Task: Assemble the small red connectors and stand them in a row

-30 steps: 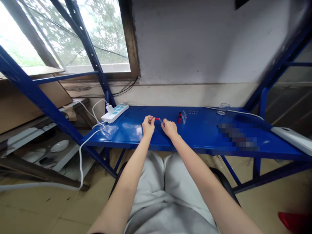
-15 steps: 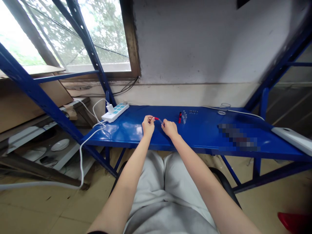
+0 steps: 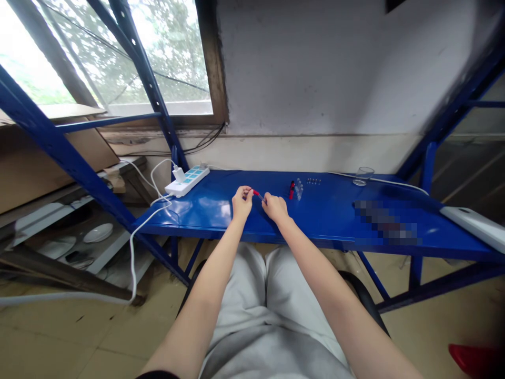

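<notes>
Above the front half of the blue table, both hands are on a thin, small item, a red piece [image 3: 255, 192] with a greyish, clear-looking end toward the right; its exact kind is too small to make out. My left hand [image 3: 241, 201] is closed, with thumb and fingertips pinching the red end. My right hand [image 3: 275, 206] is curled into a closed grip round the clear end, its fingers partly covering it. Right of my hands, red pieces [image 3: 292, 190] with dark tops stand beside several clear plastic pieces [image 3: 299, 188]. Several tiny metal-looking pieces [image 3: 313, 181] sit in a row behind them.
A white power strip [image 3: 187, 181] with a plug and cable lies at the table's left end. Toward the right are a clear glass [image 3: 363, 176], a blurred-out dark object [image 3: 386, 223] and a white device [image 3: 473, 223]. Blue metal posts [image 3: 148, 79] flank the table.
My left hand has shifted slightly right, toward my right hand, and less of the red piece shows between them. My right hand stays nearly in place.
</notes>
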Motion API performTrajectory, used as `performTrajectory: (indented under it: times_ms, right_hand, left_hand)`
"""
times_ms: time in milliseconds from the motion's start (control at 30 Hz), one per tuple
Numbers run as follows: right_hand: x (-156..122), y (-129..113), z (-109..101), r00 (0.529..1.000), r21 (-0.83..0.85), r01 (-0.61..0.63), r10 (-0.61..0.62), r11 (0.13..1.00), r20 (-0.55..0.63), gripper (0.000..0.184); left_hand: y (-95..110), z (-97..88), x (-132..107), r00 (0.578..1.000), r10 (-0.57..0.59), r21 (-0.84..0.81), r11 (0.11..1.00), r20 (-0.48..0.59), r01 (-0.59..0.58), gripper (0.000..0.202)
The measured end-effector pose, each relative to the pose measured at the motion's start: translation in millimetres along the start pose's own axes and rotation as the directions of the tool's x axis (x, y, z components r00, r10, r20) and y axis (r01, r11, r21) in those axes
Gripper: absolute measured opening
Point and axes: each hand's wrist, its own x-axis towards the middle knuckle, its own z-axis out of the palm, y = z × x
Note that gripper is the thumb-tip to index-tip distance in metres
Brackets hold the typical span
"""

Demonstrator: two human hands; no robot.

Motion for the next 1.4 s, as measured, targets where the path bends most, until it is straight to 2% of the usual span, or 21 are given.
performTrajectory:
  times_ms: [133,333,500,667,767,1067,1400]
  right_hand:
    - [-1,0,0,1.0,0.011,0.006,-0.006,1.0,-0.008,0.018]
    - [0,1,3,0.996,0.035,-0.002,0.006,0.999,-0.091,0.019]
    - [1,2,5,0.995,0.052,-0.002,0.007,0.999,-0.104,0.019]
    - [2,3,7,0.993,0.073,0.026,-0.017,0.997,-0.119,0.02]
    - [2,3,6,0.99,0.102,0.043,-0.028,0.994,-0.138,0.021]
    - [0,2,5,0.976,0.174,0.095,-0.058,0.98,-0.208,0.021]
    - [-2,2,5,0.984,0.228,0.113,-0.077,0.967,-0.159,0.019]
  left_hand:
    - [1,0.8,-1,0.999,0.012,-0.002,1.0,0.04,-0.012,0.02]
    - [0,3.0,-2,0.992,0.018,-0.023,1.0,0.127,-0.015,0.02]
    - [-2,3.6,0,0.991,-0.021,-0.05,0.998,0.134,0.028,0.015]
    - [-3,5.0,1,0.983,-0.064,-0.112,0.99,0.17,0.083,0.02]
    - [-4,5.5,1,0.986,-0.056,-0.12,0.99,0.157,0.076,0.023]
    - [-12,4.7,3,0.975,-0.037,0.038,0.999,0.217,0.029,0.014]
    - [-14,5.2,3,0.978,-0.069,0.093,0.994,0.198,0.052,0.017]
